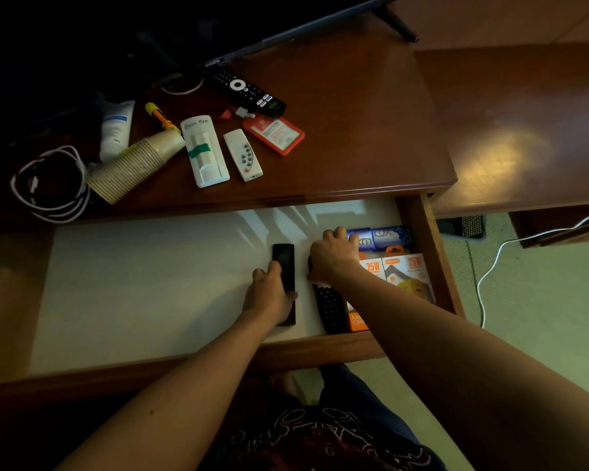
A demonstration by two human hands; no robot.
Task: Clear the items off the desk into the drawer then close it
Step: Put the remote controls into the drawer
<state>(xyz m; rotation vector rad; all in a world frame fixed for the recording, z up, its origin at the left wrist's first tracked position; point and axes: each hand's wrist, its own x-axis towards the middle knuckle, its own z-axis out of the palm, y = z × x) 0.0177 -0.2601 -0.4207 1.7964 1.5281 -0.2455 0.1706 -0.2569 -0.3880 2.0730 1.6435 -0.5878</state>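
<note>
The drawer (422, 232) stands pulled open under the tabletop's (354, 130) front edge. My left hand (269, 294) is closed around a slim black remote (284, 263) lying on the drawer's white floor. My right hand (332, 254) presses down on a second black remote (330, 307) just beside it, fingers curled, near soap packs (385, 236) and charger boxes (407, 273) in the drawer's right end. On the tabletop's left part lie two white remotes (204, 153), stacked paper cups (136, 163), a cable (48, 185), a tube (116, 129) and an orange card holder (274, 134).
</note>
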